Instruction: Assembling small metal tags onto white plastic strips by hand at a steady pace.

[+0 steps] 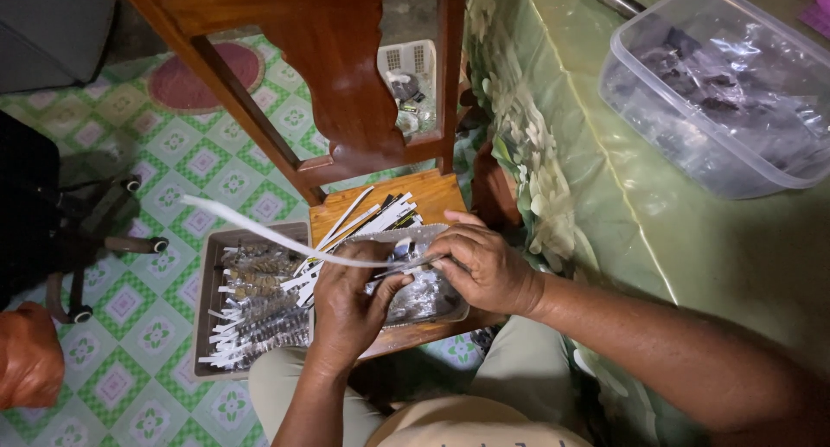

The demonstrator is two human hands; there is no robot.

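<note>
My left hand (350,304) and my right hand (484,265) meet over a small clear packet (419,296) that rests on a wooden chair seat (424,196). Both hands pinch a long white strip (259,231) that curves away up and to the left from the packet's top. Under the hands lies a bundle of loose white strips (363,222). Left of them a shallow brown tray (207,274) holds rows of filled packets with white strips. What fills the packet is dark and hard to make out.
The chair's wooden back (346,92) rises ahead. A table with a green floral cloth (596,196) stands at the right, carrying a clear plastic tub (718,92) of dark packets. A small white basket (406,75), an office chair base (104,239) and an orange bag (30,352) sit on the tiled floor.
</note>
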